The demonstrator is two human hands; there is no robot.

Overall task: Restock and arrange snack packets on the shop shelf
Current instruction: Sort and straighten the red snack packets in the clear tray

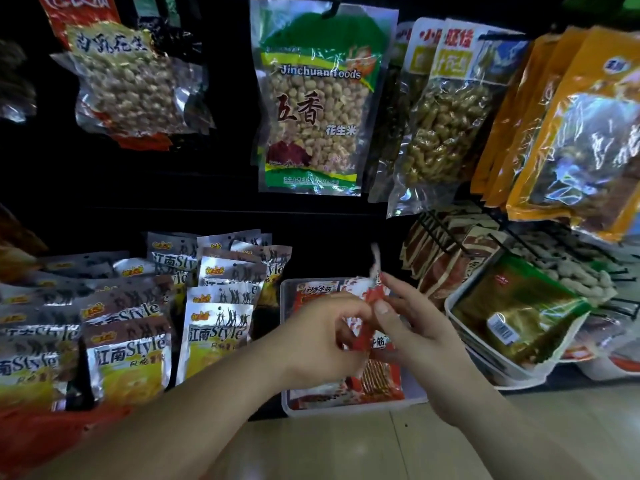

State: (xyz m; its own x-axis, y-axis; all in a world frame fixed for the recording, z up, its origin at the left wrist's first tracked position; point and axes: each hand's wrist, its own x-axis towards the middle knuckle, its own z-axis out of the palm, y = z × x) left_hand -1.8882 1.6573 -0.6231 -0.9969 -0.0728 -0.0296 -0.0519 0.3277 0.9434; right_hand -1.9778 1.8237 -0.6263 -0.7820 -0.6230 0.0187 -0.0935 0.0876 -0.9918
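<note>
We judged that the coming move turned on what lay straight below the hands. The red packet [372, 292] was held in the air over the clear tray [349, 408], which already held more packets of the same red kind, so the way in was down and slightly away from us. The packet stood roughly upright, its long axis running up from the fingers, with its top end leaning a little to the left. It was blurred, and we could not tell whether it was one packet or several.

The left hand [322, 341] had its fingers curled round the packet's lower part, over the middle of the tray. The right hand [415, 334] pinched the packet higher up with its thumb, its forefinger stretched alongside, over the tray's right edge. Neither hand was clearly the nearer, though the left sat lower.

The tray rested at the front edge of the dark shelf [329, 230], its long side running front to back. Silver packets [214, 327] stood in rows just beside its left edge. A second tray [450, 308] with a green-gold packet [516, 306] sat off its right edge. A peanut bag [311, 109] hung well above, and pale floor [346, 452] showed below the front rim.
</note>
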